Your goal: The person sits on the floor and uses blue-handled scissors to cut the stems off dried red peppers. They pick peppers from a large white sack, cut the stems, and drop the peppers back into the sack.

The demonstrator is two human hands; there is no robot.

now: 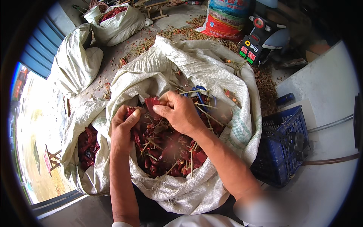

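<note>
Before me a large white woven sack point(195, 195) stands with its rim rolled down, holding dark red dried peppers point(158, 167) and pale stems. Over its left side, my left hand point(122, 124) pinches a dried red pepper point(130, 110) between thumb and fingers. My right hand point(181, 113), close beside it, grips a flattened piece of red pepper point(151, 104) between thumb and forefinger. Behind that hand, blue-handled scissors point(201, 98) lie in the sack among the stems. The blades are mostly hidden.
At left, a smaller woven sack point(75, 122) holds more red peppers. Farther back stand a slumped white sack point(75, 62) and a pepper-filled sack point(122, 28). A blue plastic crate point(272, 161) is at right. A printed bag point(224, 25) and a scooter point(272, 37) stand behind, near scattered stems point(170, 32).
</note>
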